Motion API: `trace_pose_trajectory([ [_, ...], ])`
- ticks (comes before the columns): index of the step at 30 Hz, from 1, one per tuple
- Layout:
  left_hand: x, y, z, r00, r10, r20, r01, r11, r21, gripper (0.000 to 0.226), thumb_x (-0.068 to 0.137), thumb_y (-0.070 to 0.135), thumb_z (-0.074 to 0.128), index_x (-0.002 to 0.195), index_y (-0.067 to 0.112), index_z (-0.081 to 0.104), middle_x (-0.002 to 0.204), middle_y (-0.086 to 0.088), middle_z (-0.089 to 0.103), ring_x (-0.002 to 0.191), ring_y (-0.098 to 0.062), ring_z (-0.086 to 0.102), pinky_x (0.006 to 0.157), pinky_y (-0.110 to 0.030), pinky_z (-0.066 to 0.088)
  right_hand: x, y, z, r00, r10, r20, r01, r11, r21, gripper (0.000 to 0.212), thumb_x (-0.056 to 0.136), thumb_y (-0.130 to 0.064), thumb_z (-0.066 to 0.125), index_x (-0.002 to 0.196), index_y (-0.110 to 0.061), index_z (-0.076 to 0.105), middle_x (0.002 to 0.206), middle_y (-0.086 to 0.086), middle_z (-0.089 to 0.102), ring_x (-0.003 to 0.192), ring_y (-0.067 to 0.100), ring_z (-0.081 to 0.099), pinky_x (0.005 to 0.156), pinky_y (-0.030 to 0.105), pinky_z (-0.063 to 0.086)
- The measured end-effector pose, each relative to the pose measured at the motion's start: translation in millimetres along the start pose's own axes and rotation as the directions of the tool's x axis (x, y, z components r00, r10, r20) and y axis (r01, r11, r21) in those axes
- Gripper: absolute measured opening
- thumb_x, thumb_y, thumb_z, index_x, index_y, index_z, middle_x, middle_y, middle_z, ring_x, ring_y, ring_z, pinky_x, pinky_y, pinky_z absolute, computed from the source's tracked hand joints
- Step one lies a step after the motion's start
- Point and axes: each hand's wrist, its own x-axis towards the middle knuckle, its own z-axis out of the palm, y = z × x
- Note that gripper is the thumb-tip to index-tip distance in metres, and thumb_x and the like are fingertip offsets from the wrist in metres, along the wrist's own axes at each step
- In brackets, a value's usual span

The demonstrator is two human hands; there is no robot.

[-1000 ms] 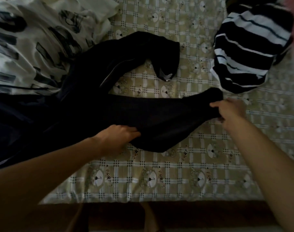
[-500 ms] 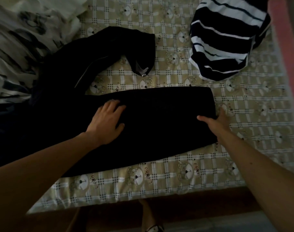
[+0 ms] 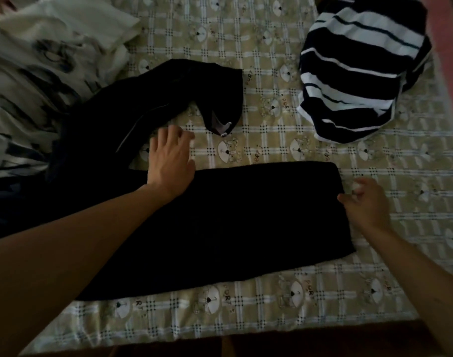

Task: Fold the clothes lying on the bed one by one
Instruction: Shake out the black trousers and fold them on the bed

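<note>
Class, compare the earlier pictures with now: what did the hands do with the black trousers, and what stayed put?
The bunched near leg of the black trousers was pulled out and laid flat. The left hand let go and moved up towards the other leg, fingers straight. The right hand stayed at the hem; its grip is unclear. The striped top and printed white garment stayed put.

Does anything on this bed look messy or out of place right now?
Yes: the black garment is half flat, but its upper part curls away crooked, its end flipped to show pale lining, near the left hand.
</note>
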Motion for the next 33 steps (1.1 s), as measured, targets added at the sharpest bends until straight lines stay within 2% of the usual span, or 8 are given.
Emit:
trace_pose_trajectory([
  [4,11.2,-44.9,-10.4,0.972,-0.23,-0.049,0.232,0.972,0.04,0.082,0.074,0.031,0.072,0.145,0.017,0.031,0.147,-0.011,0.027,0.139,-0.038,0.023,0.117,-0.051,0.017,-2.0,-77.1,31.5,0.984,-0.149,0.098,0.122,0.963,0.239,0.047,0.089,-0.026,0.072,0.13,-0.018,0.05,0.108,0.006,0.06,0.094,0.023,0.062,0.084,0.038,0.049],
  [8,14.5,-98.7,-18.2,0.942,-0.336,0.016,0.33,0.932,0.15,0.101,0.074,0.044,0.075,0.153,0.016,0.018,0.157,-0.015,0.016,0.144,-0.041,0.017,0.118,-0.056,0.015,11.8,-172.4,79.3,0.906,-0.075,0.417,-0.134,0.882,0.451,0.055,0.082,-0.044,0.076,0.127,-0.025,0.051,0.117,0.002,0.06,0.098,0.02,0.063,0.085,0.039,0.05],
  [13,17.4,-138.9,-29.7,0.92,-0.269,0.285,0.211,0.953,0.219,0.048,0.087,0.034,0.066,0.128,0.014,0.052,0.126,-0.014,0.051,0.12,-0.039,0.05,0.089,-0.047,0.044,18.6,-250.5,137.1,0.812,-0.026,0.582,-0.346,0.783,0.518,0.044,0.088,-0.033,0.073,0.124,-0.018,0.053,0.112,0.004,0.066,0.094,0.023,0.069,0.067,0.033,0.052],
  [16,13.7,-149.9,-40.2,0.966,-0.143,0.216,0.145,0.989,0.009,0.03,0.085,0.022,0.066,0.113,0.015,0.059,0.11,-0.011,0.055,0.108,-0.036,0.055,0.078,-0.042,0.042,23.6,-264.0,156.8,0.872,0.067,0.485,-0.34,0.795,0.502,0.046,0.08,-0.01,0.075,0.12,-0.009,0.051,0.102,0.009,0.07,0.083,0.022,0.07,0.055,0.031,0.045],
  [20,-0.6,-160.6,-64.7,0.997,-0.051,-0.049,0.033,0.948,-0.316,0.031,0.073,0.018,0.063,0.103,0.012,0.059,0.1,-0.006,0.056,0.099,-0.031,0.053,0.082,-0.044,0.044,30.5,-257.8,138.9,0.993,0.034,0.11,-0.069,0.94,0.333,0.037,0.086,-0.005,0.056,0.122,-0.011,0.062,0.11,0.005,0.065,0.101,0.023,0.063,0.079,0.031,0.047],
  [24,-28.0,-172.3,-81.3,0.978,0.1,-0.183,-0.158,0.927,-0.34,0.022,0.071,0.017,0.062,0.089,0.014,0.05,0.094,-0.003,0.048,0.088,-0.026,0.049,0.074,-0.042,0.042,46.4,-217.1,95.6,0.969,-0.043,-0.242,0.062,0.995,0.072,0.043,0.084,-0.014,0.05,0.125,-0.009,0.061,0.132,0.019,0.055,0.12,0.041,0.053,0.099,0.045,0.046],
  [29,-51.9,-180.5,-54.9,0.949,0.269,0.165,-0.258,0.962,-0.085,0.047,0.072,0.071,0.058,0.09,0.03,0.045,0.091,0.009,0.044,0.089,-0.015,0.043,0.08,-0.035,0.037,52.9,-198.4,75.1,0.985,0.169,-0.038,-0.172,0.983,-0.071,0.047,0.088,-0.01,0.065,0.13,-0.021,0.044,0.151,0.014,0.023,0.132,0.041,0.036,0.107,0.053,0.04],
  [33,-55.9,-163.6,-37.2,0.952,0.197,0.235,-0.193,0.98,-0.038,0.061,0.084,0.082,0.032,0.109,0.03,0.054,0.103,0.007,0.045,0.102,-0.017,0.046,0.086,-0.035,0.037,39.9,-220.1,98.0,0.993,-0.106,-0.048,0.104,0.994,-0.039,0.071,0.078,-0.025,0.075,0.139,-0.021,0.04,0.147,0.011,0.033,0.131,0.036,0.04,0.107,0.051,0.04],
])
